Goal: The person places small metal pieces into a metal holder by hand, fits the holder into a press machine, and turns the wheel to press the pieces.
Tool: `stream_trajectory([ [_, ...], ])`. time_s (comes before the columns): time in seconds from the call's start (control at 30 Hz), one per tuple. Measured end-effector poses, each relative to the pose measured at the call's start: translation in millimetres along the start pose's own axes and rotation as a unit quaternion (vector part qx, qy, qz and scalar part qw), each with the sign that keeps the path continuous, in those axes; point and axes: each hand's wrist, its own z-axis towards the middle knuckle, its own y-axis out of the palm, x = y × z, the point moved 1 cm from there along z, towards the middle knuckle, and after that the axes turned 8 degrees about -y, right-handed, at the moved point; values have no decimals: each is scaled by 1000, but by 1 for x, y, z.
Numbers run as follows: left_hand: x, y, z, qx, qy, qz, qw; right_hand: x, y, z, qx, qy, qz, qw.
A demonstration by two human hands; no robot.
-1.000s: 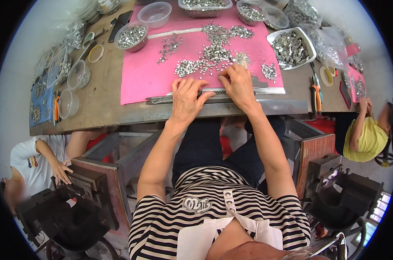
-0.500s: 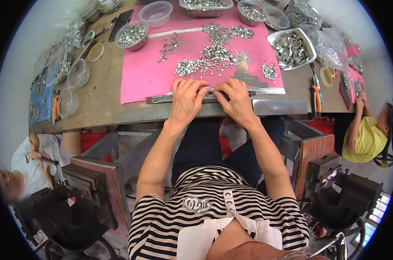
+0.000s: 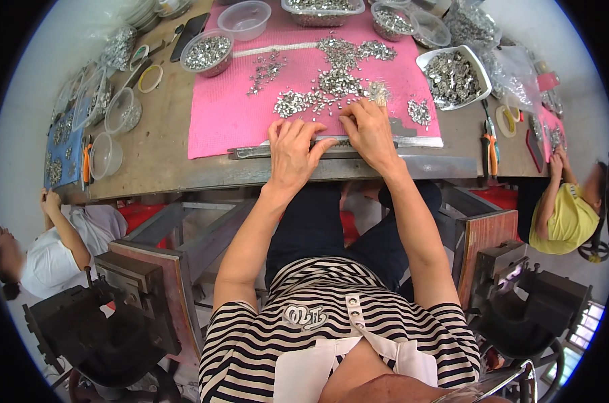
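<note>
A long narrow metal bar with a dark slotted middle lies along the near edge of a pink mat. My left hand rests over this bar, thumb stretched along it and apart from the fingers, which reach onto the mat. To the right, my right hand is just above the mat, its thumb and fingertips drawn together near the loose shiny metal pieces. Whatever is between those fingertips is too small to make out. A thin grey plate is partly covered by my right hand.
A round tub and a white tray hold metal pieces. Orange-handled pliers lie right of a flat metal strip. An empty clear bowl stands at the back. Co-workers sit at both sides.
My right hand has moved off the bar, up toward the loose pieces. My left thumb has stretched rightward along the bar. The co-worker at left has raised their hands to the table.
</note>
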Motion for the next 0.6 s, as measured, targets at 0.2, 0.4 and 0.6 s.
stream_trajectory([
  [0.2,-2,-9,-5,-24,28,-44,998,-25,-15,-19,9,11,112,994],
  [0.4,2,-3,-7,-11,41,-36,998,-33,-12,-30,42,-2,116,992],
  [0.6,3,-2,-7,-18,38,-22,999,-21,-9,-16,21,2,109,994],
])
